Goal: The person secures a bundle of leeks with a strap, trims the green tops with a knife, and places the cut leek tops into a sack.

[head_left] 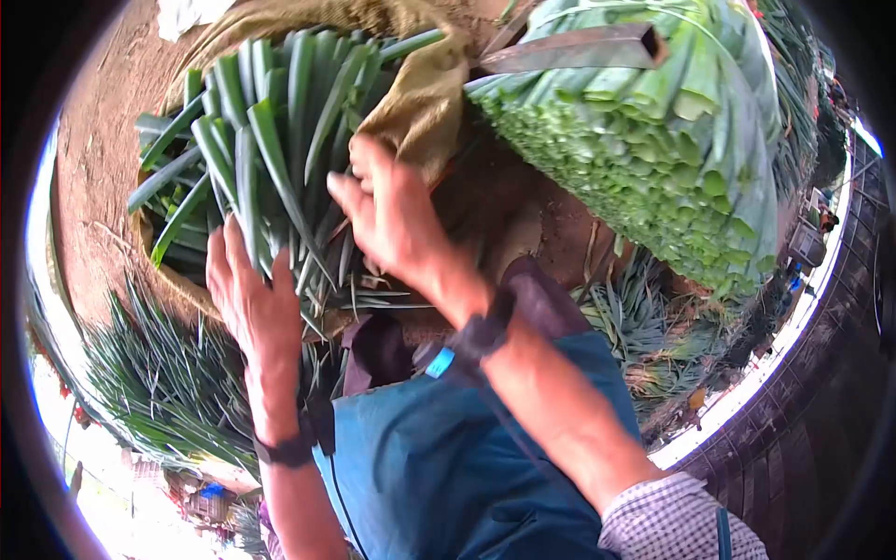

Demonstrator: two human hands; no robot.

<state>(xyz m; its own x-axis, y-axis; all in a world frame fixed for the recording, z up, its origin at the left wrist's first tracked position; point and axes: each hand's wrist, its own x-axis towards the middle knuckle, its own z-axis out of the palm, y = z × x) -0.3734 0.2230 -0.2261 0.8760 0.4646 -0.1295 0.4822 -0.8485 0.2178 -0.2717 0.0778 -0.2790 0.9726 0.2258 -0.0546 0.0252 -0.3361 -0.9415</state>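
A big stack of cut leaves (pixel 653 159) fills the upper right, trimmed ends facing out and packed flush, probably so it holds together as a block. A dark metal bar (pixel 569 49) lies across its top. Left of it, a bundle of long leaves (pixel 252 140) sits in burlap sacking (pixel 420 84), which curls over its right edge like a wrap. More loose leaves (pixel 149 383) lie on the bare earth (pixel 93 159) at lower left. A blue cloth (pixel 439 457) covers the person's lap.

The left hand (pixel 252 299) lies flat on the bundle's near edge, fingers spread and holding nothing, seemingly to steady it. The right hand (pixel 392 219) presses among the leaves near the sacking, fingers partly curled; whether it grips any leaves cannot be told.
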